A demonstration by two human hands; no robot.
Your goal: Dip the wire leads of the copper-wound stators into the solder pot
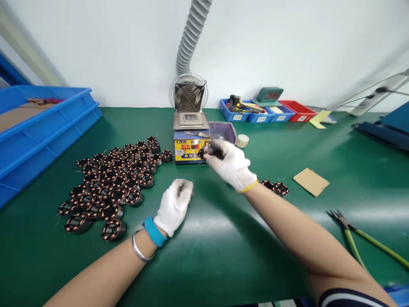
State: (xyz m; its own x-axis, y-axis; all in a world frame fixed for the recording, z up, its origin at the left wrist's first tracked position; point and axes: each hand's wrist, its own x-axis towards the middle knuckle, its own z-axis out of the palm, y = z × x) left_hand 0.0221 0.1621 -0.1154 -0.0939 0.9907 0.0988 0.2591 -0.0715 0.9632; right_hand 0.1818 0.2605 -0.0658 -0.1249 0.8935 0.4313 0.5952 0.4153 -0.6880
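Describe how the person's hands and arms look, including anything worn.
The left hand wears a white glove, darkened in places, with a turquoise wristband and a silver bangle. The right hand wears a white glove with a yellow-edged cuff. A dark sleeve with white stripes shows on the right arm.

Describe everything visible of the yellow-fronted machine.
The yellow-fronted machine stands upright on the green tabletop: boxy, blue-trimmed, with a metal-looking top, two lit red displays and a blue button strip. A tool lies along its top front edge. The right hand holds a wound stator before its lower right; whether they touch is unclear.
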